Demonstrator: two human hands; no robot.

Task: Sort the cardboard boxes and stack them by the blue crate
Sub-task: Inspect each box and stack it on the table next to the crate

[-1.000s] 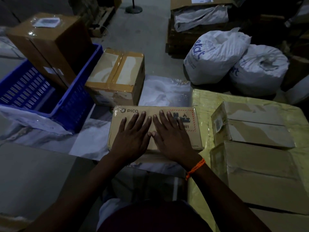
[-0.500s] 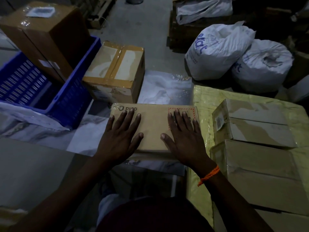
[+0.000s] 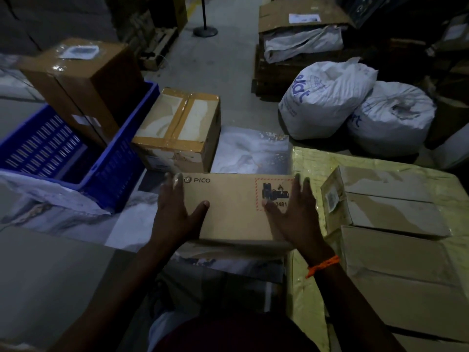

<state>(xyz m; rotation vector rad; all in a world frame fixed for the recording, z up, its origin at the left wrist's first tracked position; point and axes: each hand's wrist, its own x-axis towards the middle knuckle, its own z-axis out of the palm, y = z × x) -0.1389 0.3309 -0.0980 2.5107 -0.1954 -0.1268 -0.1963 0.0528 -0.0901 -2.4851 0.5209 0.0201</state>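
While the PICO box (image 3: 233,207) is lying flat at the centre of the frame, its long axis is running left to right, and the two hands are bracketing its short ends. The left hand (image 3: 175,212) is spreading wide over the left end, fingers straight along the edge and thumb resting on the top face. The right hand (image 3: 297,214) is mirroring it at the right end, thumb touching the red-bordered warning label. Neither is curling round the box; they seem to be pressing it between flat palms.

The blue crate (image 3: 119,168) is sitting up and to the left of the box, so the left hand is lying nearer to it. A taped box (image 3: 177,130) is standing just beside the crate's right wall, directly above the PICO box in the frame. It is looking like the likeliest base for a stack, so a carry that way is probably calling for a lift over its near edge. A tall brown box (image 3: 83,82) is sitting tilted inside the crate. At the right, pale boxes (image 3: 388,207) are lying on a yellow wrapped surface (image 3: 309,163), close beside the right hand and leaving little room there. White sacks (image 3: 324,97) are slumping at upper right, well apart.
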